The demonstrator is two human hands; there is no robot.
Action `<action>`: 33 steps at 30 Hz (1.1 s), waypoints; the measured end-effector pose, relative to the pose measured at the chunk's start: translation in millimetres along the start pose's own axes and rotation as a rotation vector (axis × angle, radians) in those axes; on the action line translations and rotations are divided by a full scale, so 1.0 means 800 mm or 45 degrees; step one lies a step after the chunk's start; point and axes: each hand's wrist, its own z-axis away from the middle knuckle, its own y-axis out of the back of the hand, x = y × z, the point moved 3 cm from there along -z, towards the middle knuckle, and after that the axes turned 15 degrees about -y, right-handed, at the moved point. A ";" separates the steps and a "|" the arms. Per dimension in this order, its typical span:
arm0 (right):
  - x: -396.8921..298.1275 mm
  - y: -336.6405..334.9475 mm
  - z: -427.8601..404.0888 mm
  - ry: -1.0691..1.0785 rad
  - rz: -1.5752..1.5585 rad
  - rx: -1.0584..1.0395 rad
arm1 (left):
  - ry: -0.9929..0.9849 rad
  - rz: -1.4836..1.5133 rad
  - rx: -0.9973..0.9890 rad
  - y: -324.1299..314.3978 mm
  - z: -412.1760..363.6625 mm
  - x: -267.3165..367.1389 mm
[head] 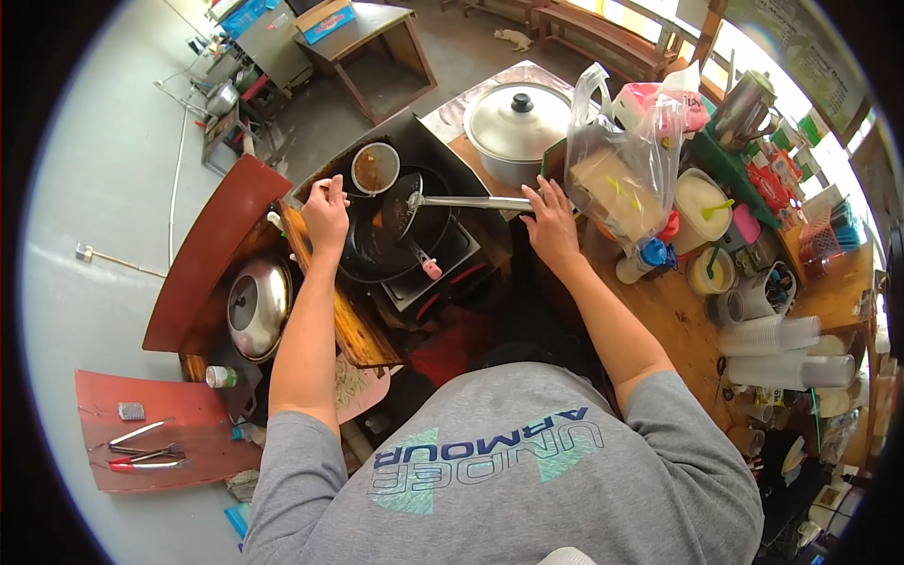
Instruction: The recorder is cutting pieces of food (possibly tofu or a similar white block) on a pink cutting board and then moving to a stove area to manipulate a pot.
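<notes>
My left hand (327, 212) is closed, fingertips together, beside a round strainer (375, 169) with brown residue in it; a thin handle seems to run from the strainer to my fingers. A long metal handle (473, 203) of a ladle or wok spatula meets my right hand (552, 222), whose fingers are spread over its end; how firmly it is held does not show. The dark round head (401, 208) of this utensil is tilted over a black wok (360, 247). The wok sits on a stove (438, 272), and its short handle has a pink end (431, 269).
Beyond the stove stands a large lidded aluminium pot (520, 131). To the right, a wooden counter (635, 318) holds a plastic bag (621, 169), tubs, bottles and stacked plastic cups (770, 335). A domed metal lid (260, 308) leans at the left, behind a wooden edge (339, 304).
</notes>
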 end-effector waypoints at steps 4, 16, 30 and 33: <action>0.000 0.007 0.004 -0.038 -0.032 0.002 | 0.048 0.011 -0.028 0.000 -0.007 -0.001; 0.014 0.043 0.101 0.223 -0.469 -0.110 | 0.150 -0.041 -0.207 -0.025 0.017 -0.035; 0.212 -0.027 0.323 -0.595 0.240 -1.310 | 0.145 -0.026 -0.214 0.007 0.029 -0.084; 0.199 -0.040 0.373 -0.614 0.157 -1.345 | 0.092 -0.083 -0.221 0.016 0.031 -0.091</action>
